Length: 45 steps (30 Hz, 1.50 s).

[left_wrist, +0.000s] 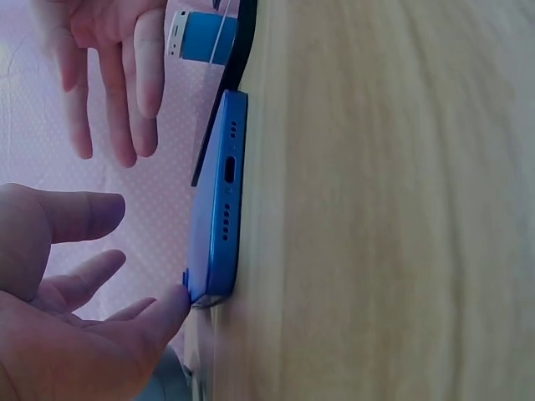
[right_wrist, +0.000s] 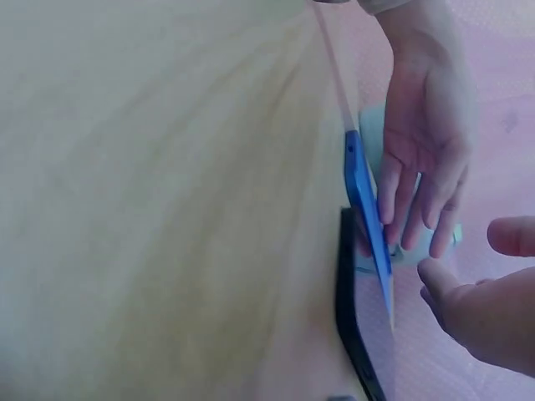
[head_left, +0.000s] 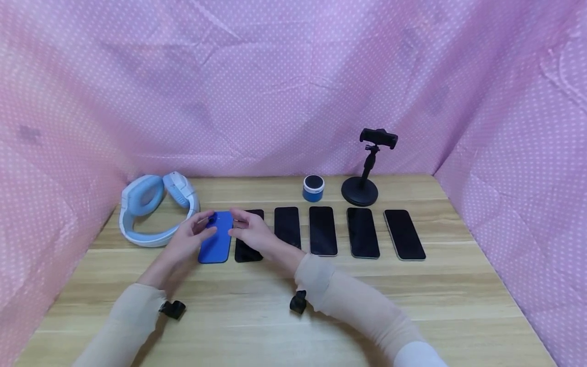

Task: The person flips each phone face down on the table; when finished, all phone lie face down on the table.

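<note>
A blue phone (head_left: pixel 215 247) lies on the table with its back and camera bump up. My left hand (head_left: pixel 183 242) is at its upper left, fingers relaxed; in the left wrist view a fingertip meets the far corner of the phone (left_wrist: pixel 219 200). From the other side my right hand (head_left: pixel 257 232) reaches over the neighbouring black phone (head_left: pixel 248 251), its fingertips near the blue phone's upper right edge. In the right wrist view both hands hover with loosely bent fingers, the right hand (right_wrist: pixel 489 313) clear of the phone's surface.
Several more black phones (head_left: pixel 323 232) lie in a row to the right. Light blue headphones (head_left: pixel 153 239) sit close left of my left hand. Farther back stand a small blue and white round speaker (head_left: pixel 314 192) and a black phone stand (head_left: pixel 359 193). Pink dotted cloth (head_left: pixel 275 102) hangs around the table.
</note>
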Tool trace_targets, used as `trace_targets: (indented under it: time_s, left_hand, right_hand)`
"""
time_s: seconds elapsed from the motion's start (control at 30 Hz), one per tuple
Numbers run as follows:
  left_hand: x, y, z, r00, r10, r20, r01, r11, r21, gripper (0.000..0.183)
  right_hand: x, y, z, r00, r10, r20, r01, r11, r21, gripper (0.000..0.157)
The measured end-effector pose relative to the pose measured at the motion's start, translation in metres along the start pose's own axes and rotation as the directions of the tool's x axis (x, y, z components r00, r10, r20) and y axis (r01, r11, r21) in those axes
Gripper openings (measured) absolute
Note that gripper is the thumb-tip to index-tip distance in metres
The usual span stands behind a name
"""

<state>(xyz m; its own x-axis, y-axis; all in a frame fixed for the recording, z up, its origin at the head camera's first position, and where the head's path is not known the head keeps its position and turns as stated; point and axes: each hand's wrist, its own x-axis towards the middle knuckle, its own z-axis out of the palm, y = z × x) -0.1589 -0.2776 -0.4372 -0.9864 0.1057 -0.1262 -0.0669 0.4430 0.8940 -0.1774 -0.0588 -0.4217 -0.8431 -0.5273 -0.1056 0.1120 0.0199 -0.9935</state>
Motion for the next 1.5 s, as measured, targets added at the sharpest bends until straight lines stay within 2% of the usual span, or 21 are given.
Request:
trace_targets:
  time_s: [0.17, 0.47, 0.63, 0.83, 0.93, 1.17, 1.5]
  left_hand:
    - [-0.002, -0.005, -0.004, 1.000, -0.024, 0.021, 0.024, 1.000, -0.002, 0.059]
    - [-0.005, -0.011, -0.008, 0.997, -0.052, 0.054, 0.053, 0.998, -0.015, 0.060]
    - [-0.004, -0.011, -0.010, 0.994, -0.068, 0.082, 0.072, 0.997, -0.039, 0.062]
    - [-0.004, -0.011, -0.005, 0.989, -0.098, 0.111, 0.107, 0.991, -0.075, 0.063]
    - [-0.006, -0.013, -0.003, 0.991, -0.091, 0.103, 0.100, 0.992, -0.082, 0.062]
    - [-0.006, -0.013, -0.005, 0.990, -0.092, 0.107, 0.101, 0.992, -0.080, 0.060]
    - [-0.005, -0.014, -0.006, 0.989, -0.095, 0.113, 0.104, 0.991, -0.079, 0.057]
  right_hand:
    - [0.005, 0.006, 0.008, 1.000, 0.015, -0.014, -0.014, 0.998, 0.058, 0.061]
    - [0.009, 0.013, 0.013, 0.992, 0.126, 0.017, -0.127, 0.976, 0.176, 0.065]
    - [0.014, 0.014, 0.017, 0.987, 0.147, 0.067, -0.161, 0.937, 0.310, 0.070]
    - [0.018, 0.018, 0.020, 0.972, 0.231, 0.052, -0.231, 0.884, 0.406, 0.077]
    - [0.018, 0.021, 0.022, 0.966, 0.255, 0.042, -0.249, 0.873, 0.419, 0.077]
    - [0.017, 0.022, 0.024, 0.965, 0.261, 0.034, -0.253, 0.880, 0.402, 0.077]
    - [0.018, 0.023, 0.021, 0.963, 0.262, 0.055, -0.259, 0.857, 0.447, 0.075]
